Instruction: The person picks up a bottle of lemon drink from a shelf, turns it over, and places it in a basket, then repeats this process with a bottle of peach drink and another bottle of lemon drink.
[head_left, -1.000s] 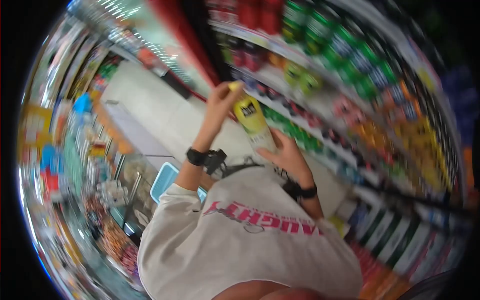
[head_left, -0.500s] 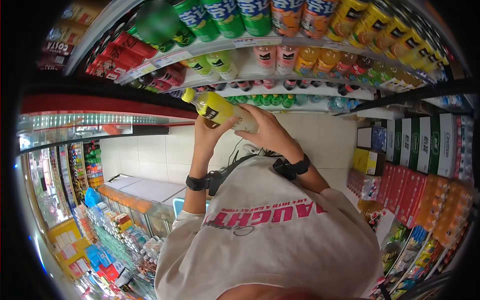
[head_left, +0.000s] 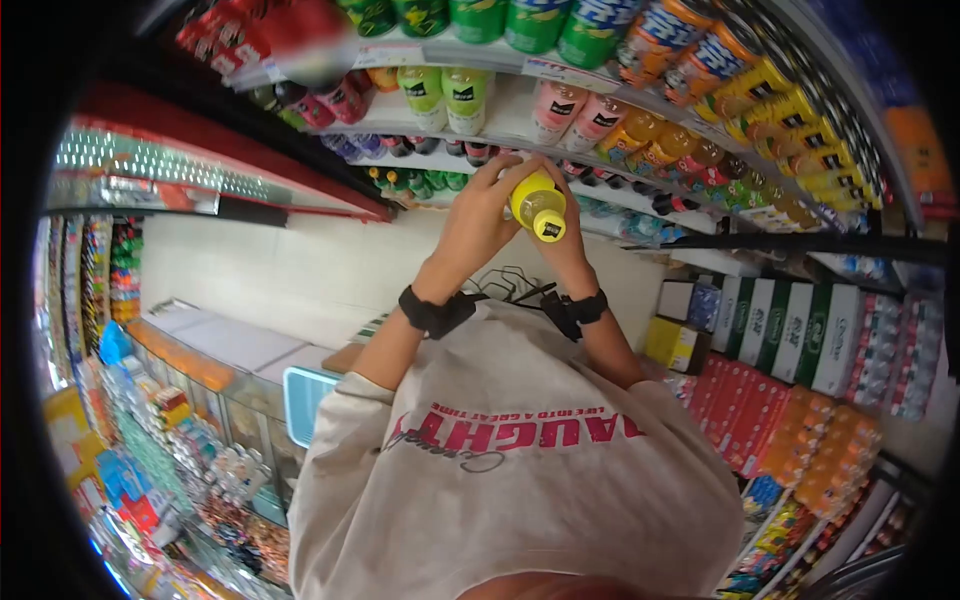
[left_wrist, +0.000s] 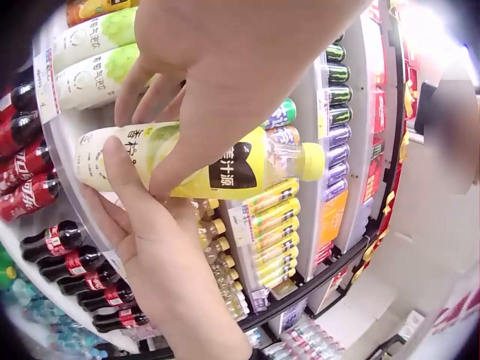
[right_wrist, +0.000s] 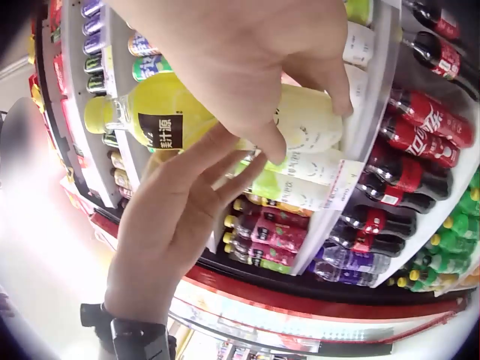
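Observation:
A yellow-capped plastic juice bottle (head_left: 536, 203), with yellow drink and a black and white label, is between my two hands in front of the drink shelves. In the head view its cap points toward me. My left hand (head_left: 487, 213) grips the bottle around its middle; in the left wrist view that hand (left_wrist: 217, 67) comes over it from above. My right hand (head_left: 563, 235) holds the lower part, its thumb lying across the pale end of the label in the left wrist view. The bottle (left_wrist: 247, 166) lies sideways there, cap (left_wrist: 313, 161) clear of the fingers.
Shelves of green-labelled bottles (head_left: 465, 98), pink-labelled bottles (head_left: 558, 110) and cans (head_left: 530, 22) stand ahead. A red-framed cooler (head_left: 240, 150) is at left. Stacked drink cartons (head_left: 800, 325) stand at right. A light blue basket (head_left: 300, 405) and a goods counter are at lower left.
The left hand has gone from the cap down to the bottle's body. The bottle has turned from pointing up-left to cap toward me, and the head view has swung toward the shelves.

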